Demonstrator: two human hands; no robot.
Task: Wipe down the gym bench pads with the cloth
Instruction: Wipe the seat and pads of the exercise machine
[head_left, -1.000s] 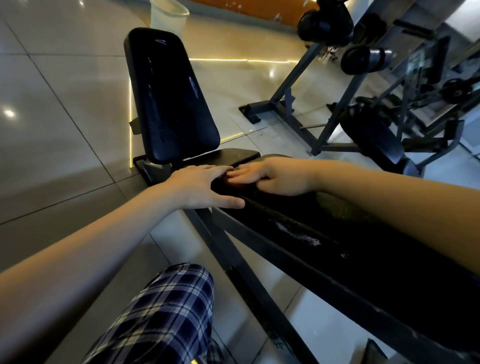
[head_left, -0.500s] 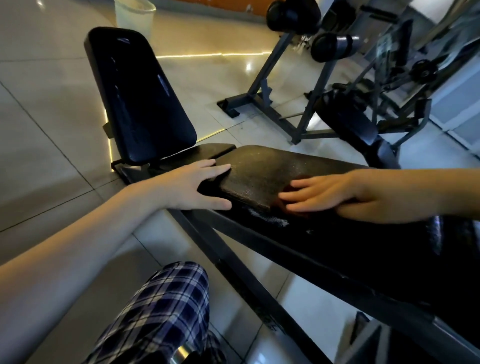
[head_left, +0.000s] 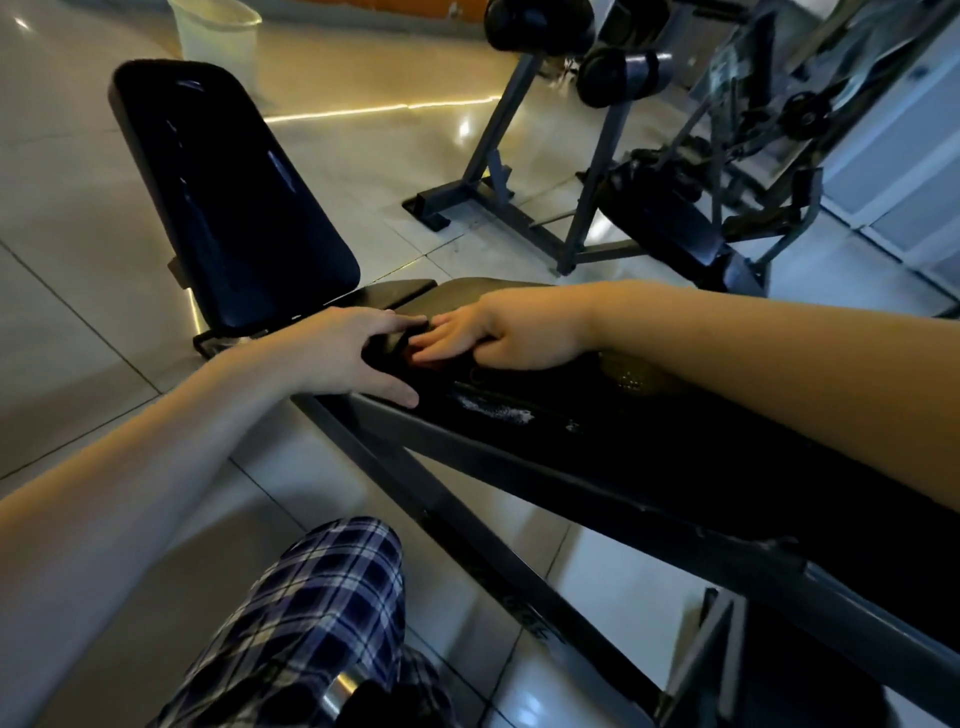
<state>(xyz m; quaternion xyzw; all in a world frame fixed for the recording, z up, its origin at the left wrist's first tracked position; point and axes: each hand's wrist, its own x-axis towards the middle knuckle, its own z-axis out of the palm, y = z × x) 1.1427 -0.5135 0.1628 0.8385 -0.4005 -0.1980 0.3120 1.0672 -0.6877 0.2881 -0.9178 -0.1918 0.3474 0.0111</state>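
Hands of the person meet at one end of the seat pad (head_left: 467, 291) of the bench (head_left: 675, 467), the end that lies next to the back pad (head_left: 234, 197). The left hand (head_left: 348, 353) rests over the near corner of this end. Its fingers lie nearly straight on the top, and its thumb stretches along the near side of the pad. It holds nothing. The right hand (head_left: 498, 338) lies flat on the top of the pad, palm down, with the fingers straight and close together. Its fingertips almost touch the left fingers.

Under the right fingers a small reddish patch shows, which seems to be the cloth (head_left: 418, 359). The hand hides the rest of it, so one cannot tell how it is folded. The right hand presses on it and does not curl round it.

The back pad is black and shiny and stands tilted, just beyond the end of the seat pad. On the near side of the seat pad, to the right of the left thumb, there is a pale scuff (head_left: 493, 413). A dark frame bar (head_left: 467, 545) runs from under the left hand toward the lower right. A leg (head_left: 322, 597) in checked blue fabric shows at the bottom.

The floor (head_left: 78, 260) has glossy pale tiles. A pale bin (head_left: 218, 31) stands on it beyond the top of the back pad. A machine (head_left: 540, 26) with round black rollers stands beyond the far edge of the bench.
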